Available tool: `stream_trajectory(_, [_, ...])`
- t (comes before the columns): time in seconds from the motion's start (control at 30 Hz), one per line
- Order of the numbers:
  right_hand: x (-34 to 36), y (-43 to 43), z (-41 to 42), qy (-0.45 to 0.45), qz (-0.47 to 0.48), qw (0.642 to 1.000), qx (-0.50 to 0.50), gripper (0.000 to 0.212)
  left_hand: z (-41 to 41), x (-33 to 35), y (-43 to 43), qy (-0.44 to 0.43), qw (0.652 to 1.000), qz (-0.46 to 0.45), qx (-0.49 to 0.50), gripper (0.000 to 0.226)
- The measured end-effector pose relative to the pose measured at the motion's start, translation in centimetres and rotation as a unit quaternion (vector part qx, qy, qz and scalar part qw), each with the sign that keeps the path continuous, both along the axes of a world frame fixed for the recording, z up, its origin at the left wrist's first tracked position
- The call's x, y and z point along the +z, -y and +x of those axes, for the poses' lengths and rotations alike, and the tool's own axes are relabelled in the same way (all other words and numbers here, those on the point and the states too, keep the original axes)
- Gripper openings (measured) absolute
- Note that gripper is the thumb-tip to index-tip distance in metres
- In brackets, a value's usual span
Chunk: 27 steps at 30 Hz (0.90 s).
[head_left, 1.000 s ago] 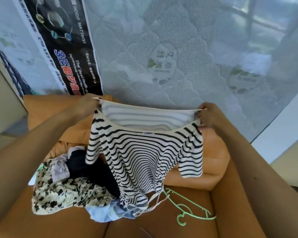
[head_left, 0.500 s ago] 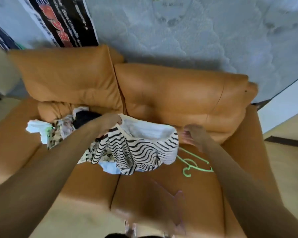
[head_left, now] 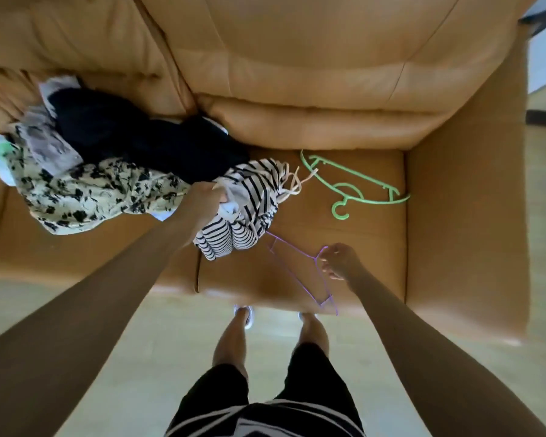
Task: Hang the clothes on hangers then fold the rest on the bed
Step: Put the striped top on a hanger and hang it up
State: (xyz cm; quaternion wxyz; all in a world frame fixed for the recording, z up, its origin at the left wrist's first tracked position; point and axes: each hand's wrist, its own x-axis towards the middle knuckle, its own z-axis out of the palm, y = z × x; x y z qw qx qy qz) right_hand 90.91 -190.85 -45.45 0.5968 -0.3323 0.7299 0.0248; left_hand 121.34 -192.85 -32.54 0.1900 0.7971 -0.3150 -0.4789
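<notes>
My left hand (head_left: 204, 200) grips the bunched black-and-white striped shirt (head_left: 249, 209) over the middle of the sofa seat. My right hand (head_left: 339, 261) pinches the hook of a thin purple hanger (head_left: 300, 272) that lies near the seat's front edge. A green hanger (head_left: 353, 184) lies flat on the seat to the right, behind the purple one. Left of the striped shirt lies a pile of clothes: a floral garment (head_left: 85, 190), a dark navy garment (head_left: 145, 134) and a grey-white piece (head_left: 49, 143).
The tan leather sofa (head_left: 297, 99) fills the view, with its right armrest (head_left: 464, 231) beside my right arm. My legs and feet (head_left: 245, 316) stand on the pale floor right at the seat's front edge.
The striped shirt came down from being held spread by both hands. My right hand let go of it and moved to the purple hanger. My view tilted down.
</notes>
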Motion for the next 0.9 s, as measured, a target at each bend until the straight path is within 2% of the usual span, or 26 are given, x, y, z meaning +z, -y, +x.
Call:
stream_trajectory(0.13, [-4.5,-0.6,-1.0,-0.023,0.002,1.000,-0.001,0.028,-2.2,-2.8,0.2,-0.020,1.000,0.007,-0.022,0.009])
stream_trajectory(0.2, [-6.8,-0.7,-1.2,-0.037,0.010,0.999,0.005,0.022,-3.2,-4.4,0.7,-0.027,0.999,0.006,-0.023,0.006])
stream_trajectory(0.37, [-12.3,-0.8,-0.7,-0.083,0.041,0.994,0.057,0.021,-5.2,-8.5,1.2,-0.020,0.998,0.021,-0.048,0.017])
stream_trajectory(0.43, [-15.1,-0.9,-0.6,-0.099,0.053,0.991,0.066,0.034,-5.7,-9.9,1.2,-0.027,0.998,0.014,-0.047,0.018])
stream_trajectory(0.53, [-18.0,-0.8,-0.2,-0.111,0.052,0.990,0.075,0.030,-6.4,-11.3,0.9,-0.035,0.998,0.019,-0.047,0.018])
stream_trajectory(0.67, [-21.8,-1.8,-0.5,-0.153,0.041,0.983,0.090,0.045,-7.4,-13.1,0.7,-0.058,0.997,0.028,-0.050,0.023])
stream_trajectory(0.77, [-23.1,-3.7,-0.6,-0.217,-0.007,0.962,0.165,0.048,-8.1,-14.1,0.3,-0.063,0.996,0.034,-0.059,0.035])
stream_trajectory(0.9, [-24.5,-4.7,-0.5,-0.261,-0.114,0.924,0.255,0.023,-8.3,-14.8,-0.8,-0.068,0.995,0.032,-0.071,0.036])
